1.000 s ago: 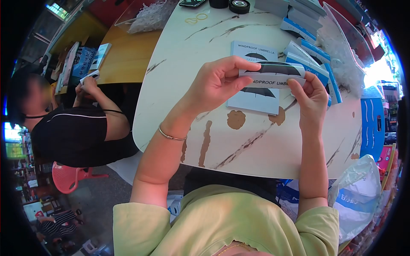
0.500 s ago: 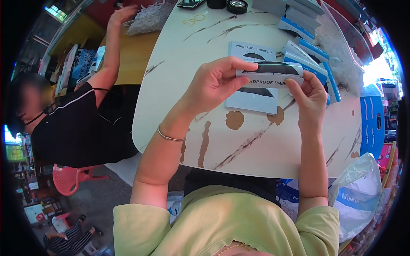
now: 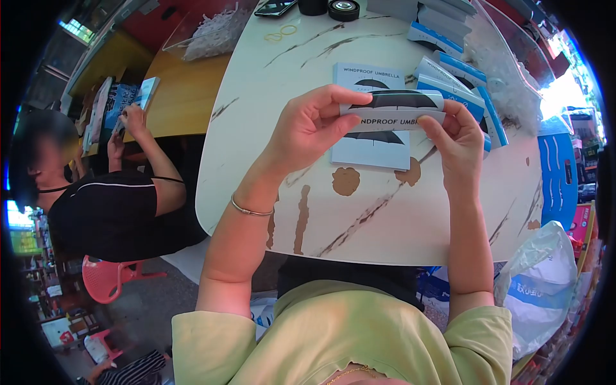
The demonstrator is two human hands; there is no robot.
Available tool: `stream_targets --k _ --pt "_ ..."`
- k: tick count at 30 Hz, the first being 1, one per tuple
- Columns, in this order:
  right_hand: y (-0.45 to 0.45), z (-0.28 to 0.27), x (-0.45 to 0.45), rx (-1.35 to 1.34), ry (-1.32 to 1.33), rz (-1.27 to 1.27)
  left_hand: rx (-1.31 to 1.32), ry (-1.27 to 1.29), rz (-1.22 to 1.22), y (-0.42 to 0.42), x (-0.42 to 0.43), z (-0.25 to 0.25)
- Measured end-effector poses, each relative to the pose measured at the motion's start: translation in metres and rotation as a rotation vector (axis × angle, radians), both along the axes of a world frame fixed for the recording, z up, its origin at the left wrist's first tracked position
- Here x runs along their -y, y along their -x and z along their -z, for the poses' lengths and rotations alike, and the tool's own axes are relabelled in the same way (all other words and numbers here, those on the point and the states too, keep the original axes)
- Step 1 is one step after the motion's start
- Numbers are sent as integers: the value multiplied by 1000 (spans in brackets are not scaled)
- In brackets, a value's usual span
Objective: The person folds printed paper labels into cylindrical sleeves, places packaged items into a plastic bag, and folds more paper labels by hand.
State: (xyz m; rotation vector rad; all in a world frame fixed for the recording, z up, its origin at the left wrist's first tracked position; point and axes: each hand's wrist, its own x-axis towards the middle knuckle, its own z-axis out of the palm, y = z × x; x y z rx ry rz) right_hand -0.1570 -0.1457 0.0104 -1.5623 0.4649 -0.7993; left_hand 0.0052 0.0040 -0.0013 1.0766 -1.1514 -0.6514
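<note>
Both hands hold a rolled paper sleeve (image 3: 401, 120) printed "WINDPROOF UMBRELLA" with a black umbrella picture. At its left end, my left hand (image 3: 314, 122) pinches it between thumb and fingers. My right hand (image 3: 459, 138) grips the right end the same way. The sleeve is bent into a flattened curl, held above the table. Beneath it lies a stack of flat white sheets (image 3: 369, 154) with the same print, partly hidden by the held sleeve and my left hand.
Several folded blue-and-white umbrella sleeves (image 3: 449, 80) lie at the right, beside a clear bin (image 3: 504, 77) of plastic wrappings. A phone (image 3: 276, 8), a black roll (image 3: 344, 9) and rubber bands (image 3: 280, 33) are at the table's far edge. A co-worker in black (image 3: 115, 212) sits at the left.
My hands still grip the sleeve, with little change in its curl. The view has shifted slightly. The co-worker's arm has come back from the far plastic bin to nearer items.
</note>
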Motion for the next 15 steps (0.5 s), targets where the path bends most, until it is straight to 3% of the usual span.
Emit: stream_targets --k 15 --pt "2 -2 1 -31 15 11 -30 -4 -9 -1 0 -2"
